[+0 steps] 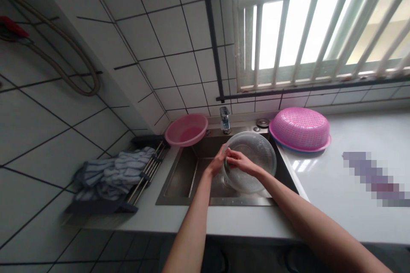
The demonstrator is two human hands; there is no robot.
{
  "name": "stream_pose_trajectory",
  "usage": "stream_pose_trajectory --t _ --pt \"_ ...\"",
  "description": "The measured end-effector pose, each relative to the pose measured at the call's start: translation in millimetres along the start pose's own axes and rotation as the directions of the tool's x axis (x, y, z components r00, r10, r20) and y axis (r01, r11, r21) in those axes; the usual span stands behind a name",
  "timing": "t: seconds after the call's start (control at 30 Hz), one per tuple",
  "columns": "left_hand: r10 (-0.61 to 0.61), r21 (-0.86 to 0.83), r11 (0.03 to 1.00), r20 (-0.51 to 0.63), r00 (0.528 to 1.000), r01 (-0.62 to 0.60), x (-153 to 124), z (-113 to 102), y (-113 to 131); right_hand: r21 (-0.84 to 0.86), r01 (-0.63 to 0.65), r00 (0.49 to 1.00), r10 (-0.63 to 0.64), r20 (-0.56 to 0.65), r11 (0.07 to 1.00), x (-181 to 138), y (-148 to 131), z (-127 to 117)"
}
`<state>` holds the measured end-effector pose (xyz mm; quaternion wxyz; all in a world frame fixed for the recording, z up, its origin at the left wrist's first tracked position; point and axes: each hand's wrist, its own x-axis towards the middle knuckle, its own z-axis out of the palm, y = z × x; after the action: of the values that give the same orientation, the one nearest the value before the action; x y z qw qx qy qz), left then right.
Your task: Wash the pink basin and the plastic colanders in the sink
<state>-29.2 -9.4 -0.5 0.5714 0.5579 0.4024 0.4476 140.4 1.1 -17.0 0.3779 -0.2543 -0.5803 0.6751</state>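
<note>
Fingers [233,154] of right hand [242,163] bunched, pinching small dark-green item [226,164], centre frame; left hand [217,161], its grip partly hidden (can't tell from where I stand), at left rim of clear round plastic mesh colander [256,177]. Colander just right of centre, over rectangular stainless-steel sink [179,187].

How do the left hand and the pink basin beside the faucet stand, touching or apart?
Apart. The head view shows it: a strip of the steel sink is visible between the left hand and the pink basin.
</note>
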Motion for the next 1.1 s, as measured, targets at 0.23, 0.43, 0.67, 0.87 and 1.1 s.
stream_pose_trajectory --t 0.23,0.43,0.67,0.87,1.1 --pt "-0.125 -0.007 0.992 0.061 0.99 0.125 0.7 5.9 0.1 0.103 0.132 0.886 -0.071 -0.459 0.986 7.9 -7.2 -30.7" --pt "0.006 0.106 0.994 -0.011 1.0 -0.005 1.3 -0.5 1.5 -0.047 -0.011 1.0 0.011 0.016 0.999 6.0 9.1 -2.4" --pt "-0.111 -0.029 0.993 0.033 0.993 0.112 2.7 7.3 0.7 -0.1 0.197 0.768 -0.217 -0.603 0.975 14.6 -8.4 -44.4" --pt "-0.023 0.073 0.997 0.016 1.0 0.021 2.2 0.2 -0.1 -0.107 0.125 0.99 -0.131 -0.052 0.986 5.9 -3.0 -19.8" --pt "-0.019 0.076 0.997 -0.012 1.0 0.02 4.3 1.9 3.1 0.003 0.154 0.931 -0.144 -0.337 0.988 14.4 -2.4 -30.7"
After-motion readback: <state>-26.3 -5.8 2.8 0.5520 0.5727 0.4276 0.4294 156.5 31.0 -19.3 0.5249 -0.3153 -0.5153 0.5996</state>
